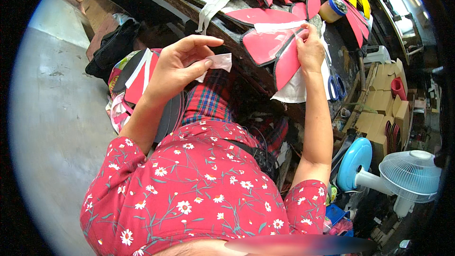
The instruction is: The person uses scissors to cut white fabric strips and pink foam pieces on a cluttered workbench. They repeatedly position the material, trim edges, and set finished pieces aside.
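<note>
The right hand (311,52) hides part of the pink piece (287,67) it holds

The left forearm (148,109) slants up and to the right from a bent elbow, and the left hand (180,64) turns rightward at the wrist, its index finger stretched out above the thumb, whose tip presses inward while the other fingers curl behind it. The right forearm (317,118) rises almost straight up, farther forward than the left, and the right hand (311,50) closes in a grip, knuckles uppermost and thumb on its left side; the two hands are well apart.
</note>
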Tool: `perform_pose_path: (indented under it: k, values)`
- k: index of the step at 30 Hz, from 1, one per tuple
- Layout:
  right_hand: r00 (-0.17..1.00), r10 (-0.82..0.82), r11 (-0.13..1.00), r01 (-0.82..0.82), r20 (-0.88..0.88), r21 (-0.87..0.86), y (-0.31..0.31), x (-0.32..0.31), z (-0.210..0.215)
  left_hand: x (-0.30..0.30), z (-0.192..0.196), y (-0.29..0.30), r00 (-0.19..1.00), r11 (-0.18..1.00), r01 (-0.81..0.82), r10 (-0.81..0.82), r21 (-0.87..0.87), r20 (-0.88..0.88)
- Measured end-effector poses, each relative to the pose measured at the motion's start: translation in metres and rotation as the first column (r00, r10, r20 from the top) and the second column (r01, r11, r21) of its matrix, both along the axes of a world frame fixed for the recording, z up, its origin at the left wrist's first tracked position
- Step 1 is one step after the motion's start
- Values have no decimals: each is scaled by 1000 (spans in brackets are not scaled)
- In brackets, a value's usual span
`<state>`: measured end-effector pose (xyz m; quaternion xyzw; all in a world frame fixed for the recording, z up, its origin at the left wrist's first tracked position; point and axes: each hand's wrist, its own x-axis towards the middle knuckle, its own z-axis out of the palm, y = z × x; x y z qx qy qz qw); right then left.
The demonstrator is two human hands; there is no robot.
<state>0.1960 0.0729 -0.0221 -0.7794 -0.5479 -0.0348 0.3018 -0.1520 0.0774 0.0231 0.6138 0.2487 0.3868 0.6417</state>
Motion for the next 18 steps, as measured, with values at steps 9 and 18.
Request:
perform_pose_path:
  k: [9,18]
  values:
    - [976,-178,983,182,125,-17,-81,73,-12,-9,-8,3,997,997,-66,65,-28,-38]
    - [830,-361,895,436,425,-92,-94,127,-44,6,-8,-1,995,999,16,-19,-33,-100]
